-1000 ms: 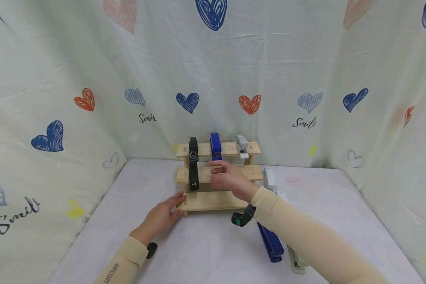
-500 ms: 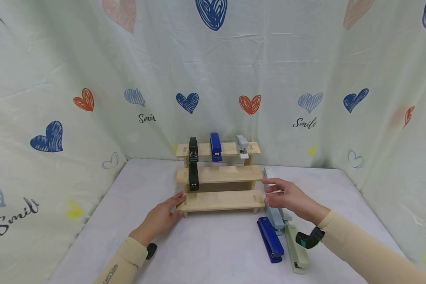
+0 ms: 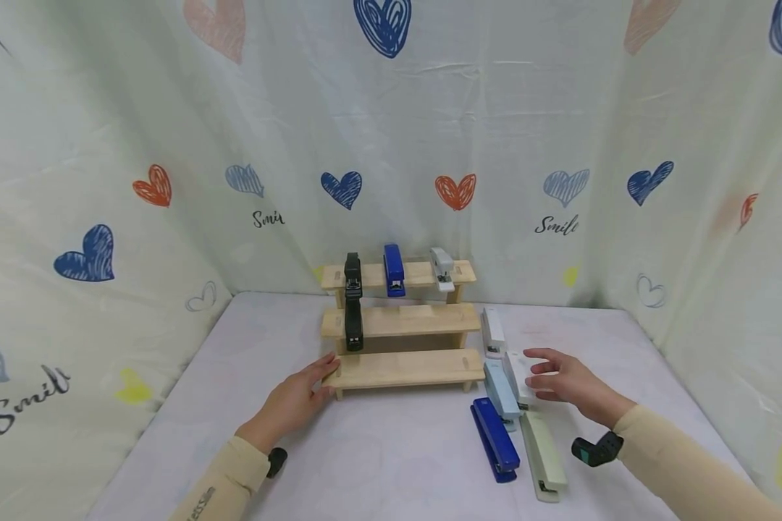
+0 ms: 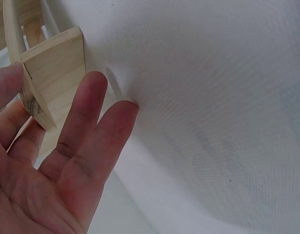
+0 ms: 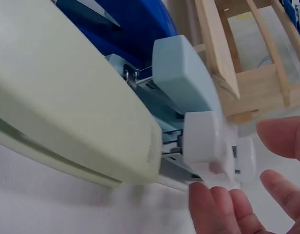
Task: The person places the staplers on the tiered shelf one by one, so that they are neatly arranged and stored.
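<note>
A three-tier wooden rack (image 3: 400, 369) stands on the table. At the left end of its bottom shelf, my left hand (image 3: 293, 398) holds the board between thumb and fingers; two other fingers stretch free in the left wrist view. My right hand (image 3: 576, 387) hovers with parted fingers beside a white stapler (image 3: 516, 373), nothing gripped. In the right wrist view its fingertips come close to that stapler's white end (image 5: 201, 136); contact is unclear. Around it lie a light blue stapler (image 3: 502, 391), another white stapler (image 3: 492, 329), a dark blue stapler (image 3: 495, 438) and a pale green stapler (image 3: 542, 452).
The rack's top shelf bears a black stapler (image 3: 352, 271), a blue stapler (image 3: 394, 270) and a grey-white stapler (image 3: 442, 268). Another black stapler (image 3: 354, 325) sits at the left of the middle shelf. A heart-patterned curtain (image 3: 404, 123) hangs behind the table.
My right hand has moved from the middle shelf rightward, past the rack's right end, to the staplers on the table. My left hand has stayed at the rack.
</note>
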Motion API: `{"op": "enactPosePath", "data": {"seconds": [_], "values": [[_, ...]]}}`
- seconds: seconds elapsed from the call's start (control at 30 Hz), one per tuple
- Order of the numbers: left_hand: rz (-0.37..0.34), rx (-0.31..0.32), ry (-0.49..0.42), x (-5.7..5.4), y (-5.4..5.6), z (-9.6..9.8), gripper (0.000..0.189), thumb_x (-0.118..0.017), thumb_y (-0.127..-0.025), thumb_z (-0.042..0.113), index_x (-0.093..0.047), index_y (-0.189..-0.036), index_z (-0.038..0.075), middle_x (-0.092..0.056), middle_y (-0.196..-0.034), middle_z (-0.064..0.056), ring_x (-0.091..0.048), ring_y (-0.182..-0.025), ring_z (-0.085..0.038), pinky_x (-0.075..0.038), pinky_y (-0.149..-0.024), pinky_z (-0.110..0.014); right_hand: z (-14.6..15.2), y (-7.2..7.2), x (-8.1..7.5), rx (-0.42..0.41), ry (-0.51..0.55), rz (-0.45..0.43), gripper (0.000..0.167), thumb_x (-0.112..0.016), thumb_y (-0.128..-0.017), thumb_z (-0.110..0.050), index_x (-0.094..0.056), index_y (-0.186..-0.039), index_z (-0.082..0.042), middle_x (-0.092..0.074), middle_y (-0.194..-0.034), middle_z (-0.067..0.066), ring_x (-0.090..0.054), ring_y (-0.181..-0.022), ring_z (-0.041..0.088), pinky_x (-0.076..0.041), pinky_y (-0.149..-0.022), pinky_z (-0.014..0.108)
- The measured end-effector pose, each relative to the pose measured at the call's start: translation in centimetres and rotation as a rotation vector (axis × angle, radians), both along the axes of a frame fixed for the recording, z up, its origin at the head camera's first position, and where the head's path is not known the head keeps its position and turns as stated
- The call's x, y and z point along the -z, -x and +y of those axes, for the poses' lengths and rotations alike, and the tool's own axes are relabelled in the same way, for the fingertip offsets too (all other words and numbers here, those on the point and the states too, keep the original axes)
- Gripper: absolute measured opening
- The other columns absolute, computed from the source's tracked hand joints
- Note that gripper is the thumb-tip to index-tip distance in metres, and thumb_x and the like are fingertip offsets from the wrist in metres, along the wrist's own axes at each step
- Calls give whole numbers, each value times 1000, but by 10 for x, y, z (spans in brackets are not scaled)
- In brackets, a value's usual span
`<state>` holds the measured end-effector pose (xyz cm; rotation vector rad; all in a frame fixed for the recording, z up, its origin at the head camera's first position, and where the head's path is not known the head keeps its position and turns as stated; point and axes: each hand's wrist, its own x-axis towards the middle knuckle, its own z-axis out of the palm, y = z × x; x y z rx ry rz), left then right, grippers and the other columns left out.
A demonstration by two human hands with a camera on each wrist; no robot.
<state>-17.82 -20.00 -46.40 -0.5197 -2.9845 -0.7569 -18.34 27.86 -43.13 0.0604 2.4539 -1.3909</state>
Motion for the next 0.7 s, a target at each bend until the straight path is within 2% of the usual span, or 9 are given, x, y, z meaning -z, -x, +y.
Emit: {"op": "enactPosePath", "data": {"seconds": [0.1,0.33,0.7], "values": [[-1,-2,0,0,0,0,53,-69,-96,17,-53,-146,9,-41,-155,-5,-47,-133,-33,-46,-98,-53,-3,4,8,7,-1,-42,70,-73,-92,-17,-38,-151,-3,-49,-132,27,-60,-107,31,-55,-88,47],[-1,-5,3,1,1,1,53,-69,-96,17,-53,-146,9,-42,-155,-5,-47,-134,-32,-45,-99,-53,-8,5,13,4,22,-110,71,-72,-92,-16,-35,-153,-5,-35,-142,39,-55,-118,44,-52,-91,54],[6,-1,-2,-1,0,1,52,-69,-96,16,-53,-145,8,-43,-154,-6,-47,-133,-33,-45,-99,-53,-7,4,18,38,124,-157,72,-68,-95,-14,-29,-156,-8,-36,-137,36,-62,-105,31,-56,-85,46]]}}
